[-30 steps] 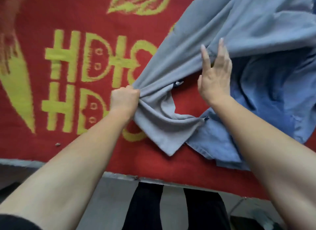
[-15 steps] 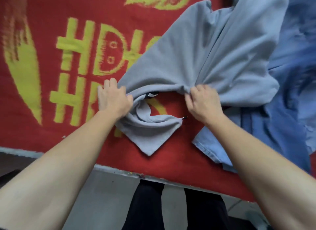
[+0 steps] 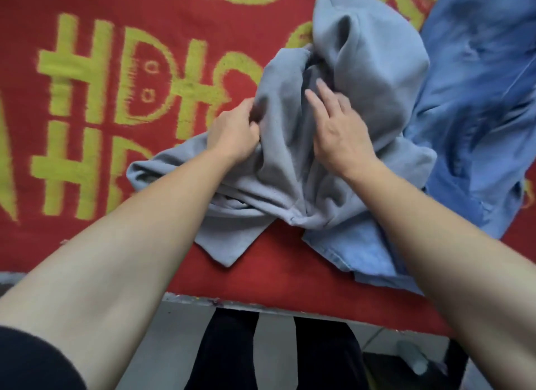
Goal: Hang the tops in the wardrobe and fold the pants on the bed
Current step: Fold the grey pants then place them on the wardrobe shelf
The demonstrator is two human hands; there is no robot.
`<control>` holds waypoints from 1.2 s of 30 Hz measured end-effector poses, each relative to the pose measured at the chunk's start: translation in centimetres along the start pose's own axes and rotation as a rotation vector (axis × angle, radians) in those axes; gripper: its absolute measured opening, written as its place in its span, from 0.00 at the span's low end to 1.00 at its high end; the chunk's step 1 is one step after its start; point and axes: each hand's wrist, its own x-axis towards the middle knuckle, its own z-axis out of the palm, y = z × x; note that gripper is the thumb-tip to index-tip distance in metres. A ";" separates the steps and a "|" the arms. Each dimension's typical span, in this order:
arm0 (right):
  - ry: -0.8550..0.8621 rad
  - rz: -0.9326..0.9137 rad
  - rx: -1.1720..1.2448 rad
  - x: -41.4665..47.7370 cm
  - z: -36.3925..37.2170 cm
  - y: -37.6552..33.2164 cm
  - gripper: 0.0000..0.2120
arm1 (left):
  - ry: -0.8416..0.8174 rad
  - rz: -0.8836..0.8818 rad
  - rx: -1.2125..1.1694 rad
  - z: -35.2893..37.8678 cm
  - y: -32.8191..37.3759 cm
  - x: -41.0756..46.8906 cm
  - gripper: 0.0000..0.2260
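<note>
The gray piece of clothing [image 3: 290,169] is soft, crumpled and bunched in a heap on the red blanket [image 3: 179,21], partly on top of the blue jeans [image 3: 478,99]. The left hand [image 3: 235,131] grips a fold on its left side. The right hand [image 3: 339,137] lies flat on its middle, fingers straight. The heap runs from low left to high right, with one corner pointing at the person.
</note>
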 end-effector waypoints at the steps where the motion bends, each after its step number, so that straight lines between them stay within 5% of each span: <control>1: -0.039 -0.051 -0.077 0.9 0.0 0.5 0.29 | 0.032 -0.013 0.081 -0.2 -0.6 -0.8 0.20; 5: -0.141 0.031 -0.259 1.0 0.0 2.0 0.35 | 0.039 -0.200 0.318 -1.8 -5.3 -3.4 0.16; 10: -0.195 0.223 -0.172 -1.8 0.6 1.7 0.39 | -0.028 -0.275 0.385 -2.6 -5.9 -3.5 0.14; 14: -0.115 0.011 -0.253 -3.4 1.2 1.0 0.09 | 0.018 -0.341 0.331 -1.4 -5.0 -3.7 0.14; 20: -0.134 -0.346 -0.190 -6.6 0.7 -0.2 0.06 | 0.099 -0.071 0.114 -0.3 -1.7 -1.4 0.23; 23: -0.094 -0.306 0.001 -6.9 0.0 0.2 0.12 | -0.167 -0.021 -0.103 -0.1 0.3 -0.6 0.32; 25: -0.065 -0.122 0.161 -6.4 -0.3 0.6 0.13 | -0.230 0.050 0.014 0.2 0.7 -1.2 0.28; 28: -0.084 0.174 0.213 -5.5 -0.7 1.5 0.25 | -0.102 0.128 0.223 0.3 -0.3 -2.9 0.16; 32: -0.166 0.080 -0.194 -4.6 -0.9 2.3 0.27 | 0.125 0.074 0.316 -0.7 -3.5 -5.2 0.10; 36: -0.208 0.095 -0.270 -4.9 -0.5 0.5 0.26 | 0.275 0.002 0.363 -1.5 -5.6 -6.9 0.10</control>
